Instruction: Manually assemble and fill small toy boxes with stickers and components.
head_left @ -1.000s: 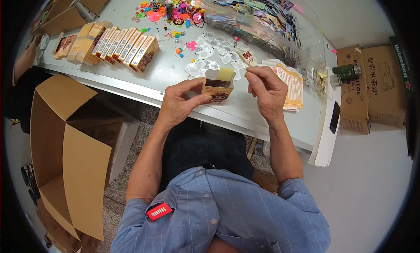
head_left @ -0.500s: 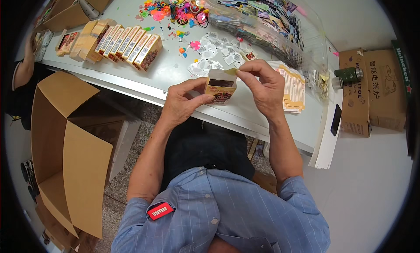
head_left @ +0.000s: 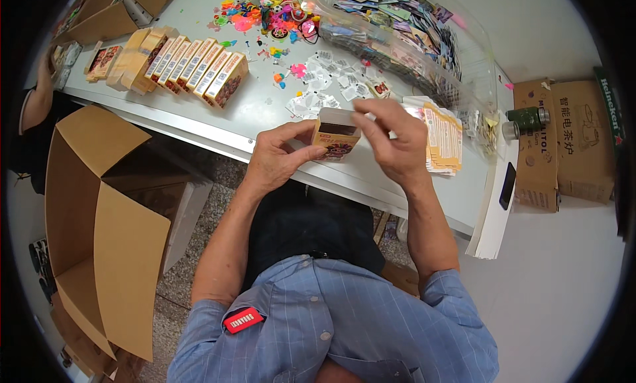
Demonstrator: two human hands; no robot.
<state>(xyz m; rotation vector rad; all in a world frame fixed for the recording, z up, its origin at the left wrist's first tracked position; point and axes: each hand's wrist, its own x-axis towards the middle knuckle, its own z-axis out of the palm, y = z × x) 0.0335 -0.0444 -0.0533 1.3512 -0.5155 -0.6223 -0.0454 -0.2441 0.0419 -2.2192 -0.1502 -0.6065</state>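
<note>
My left hand grips a small yellow printed carton by its left side, thumb across the front. The carton stands upright at the table's near edge; its top is open, with a pale flap raised at the back and a dark inside. At its upper right corner is my right hand, thumb and forefinger curled toward the opening. Motion smears those fingertips, so whether they hold anything is unclear. Beyond the carton lie small white printed packets. A stack of flat orange-and-white cartons rests right of my right hand.
Several yellow cartons stand in a row at left. Colourful small toys are heaped at the back beside a clear plastic bin of cards. A large open cardboard box sits left of me. Another person's arm shows far left.
The yellowish slip pinched in my right hand half a second ago is out of sight now. My right fingers have shifted slightly left over the carton's top; my left hand keeps its grip.
</note>
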